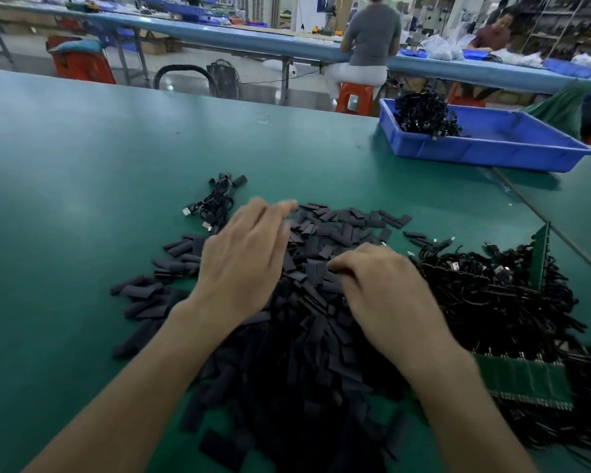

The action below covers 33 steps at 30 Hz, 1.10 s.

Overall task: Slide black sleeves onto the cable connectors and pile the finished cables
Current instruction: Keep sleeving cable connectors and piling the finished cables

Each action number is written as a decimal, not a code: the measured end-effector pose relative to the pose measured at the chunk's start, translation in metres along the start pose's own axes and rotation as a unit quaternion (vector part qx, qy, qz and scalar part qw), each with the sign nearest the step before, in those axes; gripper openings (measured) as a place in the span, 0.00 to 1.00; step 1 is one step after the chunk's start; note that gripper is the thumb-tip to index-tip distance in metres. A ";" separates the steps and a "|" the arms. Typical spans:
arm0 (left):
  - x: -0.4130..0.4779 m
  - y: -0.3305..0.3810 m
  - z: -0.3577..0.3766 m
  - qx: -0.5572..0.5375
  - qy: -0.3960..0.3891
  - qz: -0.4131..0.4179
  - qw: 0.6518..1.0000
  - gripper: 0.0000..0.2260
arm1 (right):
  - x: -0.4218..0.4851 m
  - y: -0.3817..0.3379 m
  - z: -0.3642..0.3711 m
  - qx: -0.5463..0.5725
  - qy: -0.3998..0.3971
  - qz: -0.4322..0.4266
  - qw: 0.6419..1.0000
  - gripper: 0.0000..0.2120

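Centrally, black sleeves [307, 336] heaped on tabletop [82, 199]. Over the heap, left hand [243, 261] flat, fingers straight; right hand [382, 288] fingers curled into it, grip cannot be told. Small cable pile [215, 203] at 11 o'clock.

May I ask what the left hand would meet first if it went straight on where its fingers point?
Probably the far edge of the black sleeves, just ahead of the left hand; its height above them is unclear.

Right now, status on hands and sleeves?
Left hand flat over sleeves. Right hand curled into sleeves, grip unclear. Cables heaped to its right. Nothing in the way.
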<state>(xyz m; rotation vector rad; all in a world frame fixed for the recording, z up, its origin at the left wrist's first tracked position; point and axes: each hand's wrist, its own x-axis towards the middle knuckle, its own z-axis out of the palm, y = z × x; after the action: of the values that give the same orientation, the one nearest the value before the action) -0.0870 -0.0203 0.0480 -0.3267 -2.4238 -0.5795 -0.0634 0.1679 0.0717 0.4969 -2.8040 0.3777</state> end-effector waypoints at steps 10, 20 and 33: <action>-0.037 -0.012 0.031 -0.101 -0.136 -0.079 0.982 0.03 | 0.007 0.009 0.055 -0.098 -0.050 0.084 0.990 0.12; -0.056 -0.014 0.044 -0.201 -0.050 -0.074 0.976 0.04 | -0.001 0.011 0.050 -0.057 -0.105 0.032 0.992 0.14; -0.060 -0.013 0.040 -0.217 -0.034 -0.112 0.969 0.07 | -0.005 0.007 0.056 -0.033 0.020 0.042 0.998 0.12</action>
<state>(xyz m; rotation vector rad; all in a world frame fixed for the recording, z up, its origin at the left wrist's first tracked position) -0.0653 -0.0183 -0.0221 -0.2532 -2.3976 -1.2254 -0.0736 0.1586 0.0164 0.3539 -2.7942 0.3074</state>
